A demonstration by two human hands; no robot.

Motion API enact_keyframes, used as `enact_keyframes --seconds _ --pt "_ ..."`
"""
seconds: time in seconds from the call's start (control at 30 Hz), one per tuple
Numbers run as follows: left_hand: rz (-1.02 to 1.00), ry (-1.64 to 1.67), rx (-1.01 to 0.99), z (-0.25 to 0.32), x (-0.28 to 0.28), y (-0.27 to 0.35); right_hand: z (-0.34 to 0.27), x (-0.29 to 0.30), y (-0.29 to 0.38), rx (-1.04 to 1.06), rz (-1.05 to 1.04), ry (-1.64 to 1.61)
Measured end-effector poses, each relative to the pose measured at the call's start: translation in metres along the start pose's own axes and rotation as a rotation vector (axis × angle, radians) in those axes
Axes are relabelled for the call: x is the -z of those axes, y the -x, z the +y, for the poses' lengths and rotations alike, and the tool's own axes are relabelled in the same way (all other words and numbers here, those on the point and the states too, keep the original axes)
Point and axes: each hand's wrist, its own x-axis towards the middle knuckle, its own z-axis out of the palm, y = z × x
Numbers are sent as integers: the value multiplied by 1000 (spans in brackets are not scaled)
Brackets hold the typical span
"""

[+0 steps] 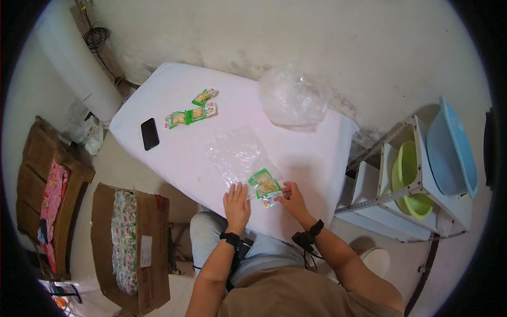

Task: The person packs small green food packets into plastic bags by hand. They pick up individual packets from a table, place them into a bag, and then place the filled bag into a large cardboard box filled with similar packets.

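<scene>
My left hand lies with its fingers on the near edge of a clear plastic bag, which is spread flat on the cloth-covered table. Just right of those fingers, a green and white snack packet with pale yellow contents rests over the bag's near right part. My right hand has its thumb and fingers at the packet's right edge, pinching it. Similar small packets lie in a group towards the far left of the table. A crumpled clear plastic bag stands near the wall.
A black smartphone lies at the table's left edge. On the floor at left, an open cardboard box holds many packets in clear wrap. To the right, a shelf rack carries a blue basin and a green basin. A wall borders the far side.
</scene>
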Motion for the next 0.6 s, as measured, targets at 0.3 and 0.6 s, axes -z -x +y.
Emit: enact_keyframes --seconds 0.3,0.6 --pt "-15 -71 -44 0 -2 -1 7 -28 -49 87 216 -51" --pt "-15 -36 -65 -1 4 -1 12 -15 -51 44 -4 -44"
